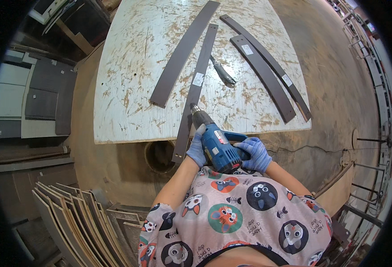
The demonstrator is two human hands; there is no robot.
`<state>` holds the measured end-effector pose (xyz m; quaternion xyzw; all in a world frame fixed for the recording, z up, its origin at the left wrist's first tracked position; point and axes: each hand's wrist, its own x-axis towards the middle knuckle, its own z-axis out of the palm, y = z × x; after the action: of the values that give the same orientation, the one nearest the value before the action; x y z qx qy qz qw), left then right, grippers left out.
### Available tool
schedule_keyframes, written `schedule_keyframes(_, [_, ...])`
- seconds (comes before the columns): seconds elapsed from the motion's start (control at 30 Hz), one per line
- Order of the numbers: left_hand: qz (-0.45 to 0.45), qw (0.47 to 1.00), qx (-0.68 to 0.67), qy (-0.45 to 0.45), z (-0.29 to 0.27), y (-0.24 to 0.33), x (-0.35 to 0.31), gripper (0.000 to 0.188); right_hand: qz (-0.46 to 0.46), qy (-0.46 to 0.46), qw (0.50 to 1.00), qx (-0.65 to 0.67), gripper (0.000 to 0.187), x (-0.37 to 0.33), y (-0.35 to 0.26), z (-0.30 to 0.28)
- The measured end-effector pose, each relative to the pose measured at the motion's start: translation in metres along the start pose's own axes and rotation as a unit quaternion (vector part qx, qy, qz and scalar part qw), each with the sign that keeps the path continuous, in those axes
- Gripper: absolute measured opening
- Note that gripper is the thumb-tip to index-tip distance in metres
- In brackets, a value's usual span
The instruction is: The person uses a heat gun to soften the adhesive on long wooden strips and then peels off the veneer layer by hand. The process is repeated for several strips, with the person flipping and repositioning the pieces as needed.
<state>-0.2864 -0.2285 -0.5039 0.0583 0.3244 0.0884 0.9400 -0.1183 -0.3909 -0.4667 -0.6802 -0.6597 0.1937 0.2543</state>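
A blue heat gun (219, 147) with a black front and metal nozzle is held across my body. My gloved right hand (254, 154) is closed round its handle. My gloved left hand (198, 149) lies against the side of its barrel, fingers curled and partly hidden. The nozzle points at a long dark brown strip (200, 66), touching it or just above it; I cannot tell which. That strip carries a white label and its near end juts past the table edge. Beyond it lies a slim tool with a dark grey handle (224, 73).
The worn white table (125, 107) also bears a wide brown board (182, 53) on the left and two labelled brown strips (262, 75) on the right. Panels (71, 218) stand stacked at lower left. A cable (311, 147) runs across the floor at right.
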Motion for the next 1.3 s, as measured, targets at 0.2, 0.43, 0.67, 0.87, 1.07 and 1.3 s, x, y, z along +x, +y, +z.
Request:
schedule_keyframes(0.2, [-0.011, 0.998, 0.05, 0.031, 0.012, -0.009, -0.013, 0.079, 0.145, -0.036, 0.984, 0.097, 0.052, -0.025, 0.023, 0.014])
schedule_keyframes(0.43, [-0.058, 0.997, 0.044, 0.007, 0.012, -0.008, -0.009, 0.08, 0.197, -0.098, 0.91, 0.352, 0.042, -0.026, 0.02, 0.025])
schedule_keyframes(0.67, [-0.06, 0.997, 0.056, -0.008, 0.017, -0.004, -0.008, 0.082, 0.307, -0.108, 0.833, 0.448, 0.046, -0.028, 0.005, 0.026])
schedule_keyframes(0.87, [-0.054, 0.997, 0.062, 0.007, 0.021, -0.002, -0.01, 0.082, 0.158, -0.097, 0.954, 0.237, 0.052, -0.026, 0.012, 0.031])
schedule_keyframes(1.07, [-0.031, 0.997, 0.059, 0.024, 0.018, -0.002, -0.008, 0.081, 0.105, -0.07, 0.95, 0.287, 0.053, -0.016, 0.001, 0.029])
schedule_keyframes(1.3, [0.236, 0.875, 0.421, 0.024, -0.042, -0.016, 0.012, 0.068, 0.252, 0.035, 0.834, 0.49, 0.042, -0.023, 0.037, 0.079])
